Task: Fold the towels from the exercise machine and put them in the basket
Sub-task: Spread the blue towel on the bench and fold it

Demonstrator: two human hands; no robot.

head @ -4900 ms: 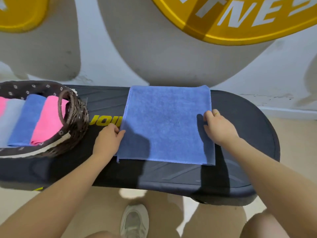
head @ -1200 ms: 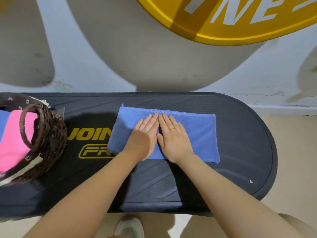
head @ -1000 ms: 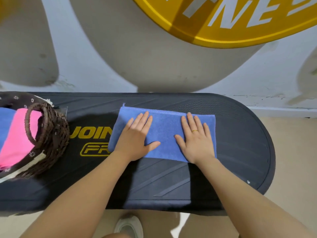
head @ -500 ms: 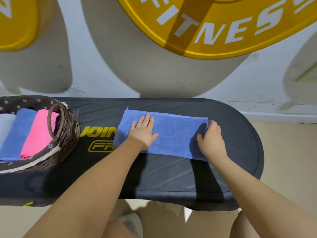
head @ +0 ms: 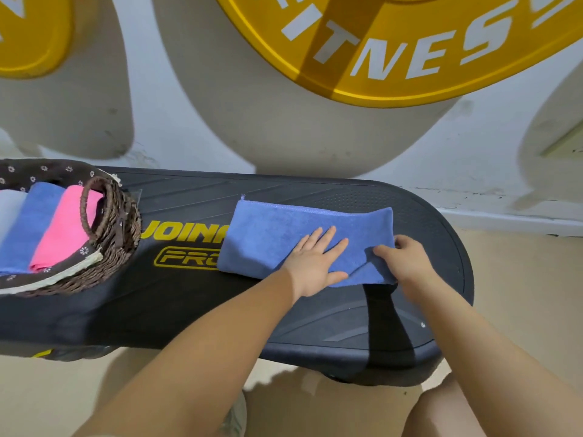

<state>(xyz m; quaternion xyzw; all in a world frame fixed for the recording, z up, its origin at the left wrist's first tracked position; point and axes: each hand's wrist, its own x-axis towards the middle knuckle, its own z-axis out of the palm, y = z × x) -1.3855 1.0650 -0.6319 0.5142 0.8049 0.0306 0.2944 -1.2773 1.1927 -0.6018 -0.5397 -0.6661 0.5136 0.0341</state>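
Blue towel (head: 284, 234), folded to a strip, lies on the black exercise machine (head: 347, 313) right of the basket (head: 123, 244). Left hand (head: 315, 263) presses it flat, fingers straight; right hand (head: 405, 261) pinches its right end, lifted.

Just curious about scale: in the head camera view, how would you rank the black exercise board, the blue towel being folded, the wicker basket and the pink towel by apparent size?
1. Black exercise board
2. Blue towel and wicker basket: unsure, since the frame edge cuts off the basket
3. Pink towel, partly hidden in the basket
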